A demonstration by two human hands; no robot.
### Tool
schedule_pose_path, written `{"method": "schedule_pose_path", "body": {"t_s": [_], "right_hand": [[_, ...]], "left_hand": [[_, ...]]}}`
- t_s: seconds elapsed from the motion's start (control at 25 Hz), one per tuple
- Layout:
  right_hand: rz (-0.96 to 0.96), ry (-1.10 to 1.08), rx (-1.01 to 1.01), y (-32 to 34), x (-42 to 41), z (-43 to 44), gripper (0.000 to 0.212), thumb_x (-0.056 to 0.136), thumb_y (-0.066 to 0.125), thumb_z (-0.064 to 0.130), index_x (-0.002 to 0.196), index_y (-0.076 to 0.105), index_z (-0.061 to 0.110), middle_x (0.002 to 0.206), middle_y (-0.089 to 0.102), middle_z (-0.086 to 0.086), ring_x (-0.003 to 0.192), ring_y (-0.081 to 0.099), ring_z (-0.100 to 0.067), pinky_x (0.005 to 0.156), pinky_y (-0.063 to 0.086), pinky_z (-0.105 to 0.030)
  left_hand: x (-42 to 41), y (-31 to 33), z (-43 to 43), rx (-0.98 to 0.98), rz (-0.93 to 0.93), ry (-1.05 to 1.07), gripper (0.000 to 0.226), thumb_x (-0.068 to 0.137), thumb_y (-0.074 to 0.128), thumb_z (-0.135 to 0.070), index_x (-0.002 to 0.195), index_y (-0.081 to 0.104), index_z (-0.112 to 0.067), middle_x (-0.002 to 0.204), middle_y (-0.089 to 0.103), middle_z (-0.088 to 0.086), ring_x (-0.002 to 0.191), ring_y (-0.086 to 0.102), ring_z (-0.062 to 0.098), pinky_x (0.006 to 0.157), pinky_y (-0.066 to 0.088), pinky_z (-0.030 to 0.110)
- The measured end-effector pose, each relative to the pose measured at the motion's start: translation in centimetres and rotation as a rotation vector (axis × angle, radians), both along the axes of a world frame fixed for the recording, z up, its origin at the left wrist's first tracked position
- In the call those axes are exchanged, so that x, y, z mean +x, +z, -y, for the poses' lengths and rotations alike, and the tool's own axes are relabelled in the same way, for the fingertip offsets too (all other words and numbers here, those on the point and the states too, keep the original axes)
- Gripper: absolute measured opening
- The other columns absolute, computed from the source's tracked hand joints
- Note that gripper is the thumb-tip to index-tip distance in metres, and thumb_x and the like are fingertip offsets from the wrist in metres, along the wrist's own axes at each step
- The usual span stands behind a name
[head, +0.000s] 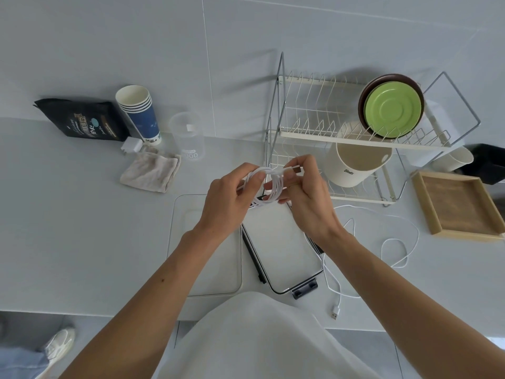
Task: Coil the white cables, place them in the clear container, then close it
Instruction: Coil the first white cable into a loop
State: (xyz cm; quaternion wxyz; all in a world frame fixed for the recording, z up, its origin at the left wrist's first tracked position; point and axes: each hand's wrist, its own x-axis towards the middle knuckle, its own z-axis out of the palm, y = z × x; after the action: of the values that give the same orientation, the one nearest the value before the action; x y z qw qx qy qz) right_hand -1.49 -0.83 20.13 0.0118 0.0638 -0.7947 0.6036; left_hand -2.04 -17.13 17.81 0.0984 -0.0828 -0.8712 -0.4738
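Coiling is in hand at frame centre: one white cable (269, 184) is gripped in loops by the left hand (226, 199), and its end is pinched by the right hand (303, 195). Next, the coil should be laid in the clear container (284, 247) just below. A second cable (396, 242) lies loose at lower right, uncoiled.

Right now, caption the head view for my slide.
Left hand and right hand hold a coiled white cable; the clear container sits open below, a second cable lies loose nearby.
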Motion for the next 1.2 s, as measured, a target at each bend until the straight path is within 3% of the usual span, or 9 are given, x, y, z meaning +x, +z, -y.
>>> {"method": "schedule_pose_path", "body": {"t_s": [0.16,0.24,0.4,0.64,0.8,0.92,1.08,1.2], "right_hand": [[0.147,0.002,-0.133,-0.5,-0.1,0.0,0.018,0.105,0.033,0.006,0.097,0.041,0.020,0.096,0.069,-0.025,0.080,0.071,-0.037,0.065,0.055,-0.033],[0.207,0.010,-0.193,-0.6,-0.1,0.0,0.018,0.106,0.032,0.008,0.097,0.041,0.020,0.098,0.071,-0.024,0.086,0.072,-0.038,0.070,0.058,-0.040],[0.304,0.043,-0.293,-0.9,0.1,-0.1,0.015,0.107,0.033,0.011,0.096,0.040,0.019,0.104,0.072,-0.026,0.090,0.072,-0.043,0.082,0.059,-0.048],[0.367,0.065,-0.390,-1.4,0.2,0.7,0.011,0.106,0.037,0.011,0.098,0.043,0.016,0.108,0.071,-0.023,0.087,0.073,-0.043,0.082,0.060,-0.049],[0.381,0.067,-0.371,-1.8,-0.3,2.3,0.004,0.103,0.046,0.010,0.100,0.047,0.013,0.104,0.068,-0.019,0.081,0.074,-0.033,0.076,0.062,-0.042],[0.377,0.108,-0.288,-2.3,-0.7,3.5,0.003,0.101,0.050,0.014,0.104,0.049,0.011,0.100,0.068,-0.012,0.084,0.071,-0.029,0.078,0.061,-0.043],[0.429,0.125,-0.225,-3.2,-1.5,5.0,0.017,0.096,0.060,0.021,0.108,0.054,0.012,0.104,0.070,-0.013,0.094,0.071,-0.032,0.082,0.061,-0.045],[0.514,0.113,-0.216,-4.2,-1.9,6.2,0.021,0.094,0.063,0.028,0.108,0.056,0.013,0.104,0.071,-0.015,0.093,0.072,-0.031,0.083,0.061,-0.043]], "left_hand": [[-0.1,-0.3,0.4,0.038,0.029,0.005,0.023,0.096,0.052,-0.045,0.095,0.068,-0.028,0.060,0.060,-0.002,0.050,0.049,0.017,0.047,0.032,0.021],[-0.2,-0.4,0.6,0.028,0.048,0.015,0.027,0.095,0.053,-0.049,0.087,0.067,-0.027,0.059,0.058,0.005,0.049,0.045,0.019,0.048,0.033,0.026],[-0.1,-0.7,1.0,0.034,0.107,0.053,0.044,0.092,0.057,-0.050,0.069,0.061,-0.012,0.050,0.043,0.011,0.046,0.030,0.014,0.046,0.023,0.021],[0.1,-1.5,2.1,0.035,0.213,0.105,0.050,0.089,0.058,-0.056,0.062,0.063,-0.014,0.055,0.054,0.011,0.049,0.036,0.012,0.050,0.029,0.021],[0.2,-2.5,3.7,-0.007,0.287,0.156,0.052,0.094,0.050,-0.054,0.064,0.062,-0.013,0.049,0.044,-0.003,0.048,0.035,0.011,0.049,0.027,0.020],[0.2,-3.2,4.4,0.046,0.370,0.134,0.046,0.097,0.047,-0.050,0.067,0.063,-0.019,0.048,0.055,-0.010,0.046,0.047,0.006,0.053,0.037,0.018],[0.5,-4.4,5.4,0.294,0.471,0.146,0.035,0.098,0.052,-0.039,0.084,0.069,-0.012,0.072,0.068,0.009,0.052,0.060,0.013,0.058,0.054,0.027],[1.0,-5.5,6.4,0.432,0.535,0.209,0.025,0.098,0.055,-0.027,0.101,0.068,-0.006,0.081,0.069,0.005,0.059,0.066,0.010,0.059,0.055,0.024]]}}
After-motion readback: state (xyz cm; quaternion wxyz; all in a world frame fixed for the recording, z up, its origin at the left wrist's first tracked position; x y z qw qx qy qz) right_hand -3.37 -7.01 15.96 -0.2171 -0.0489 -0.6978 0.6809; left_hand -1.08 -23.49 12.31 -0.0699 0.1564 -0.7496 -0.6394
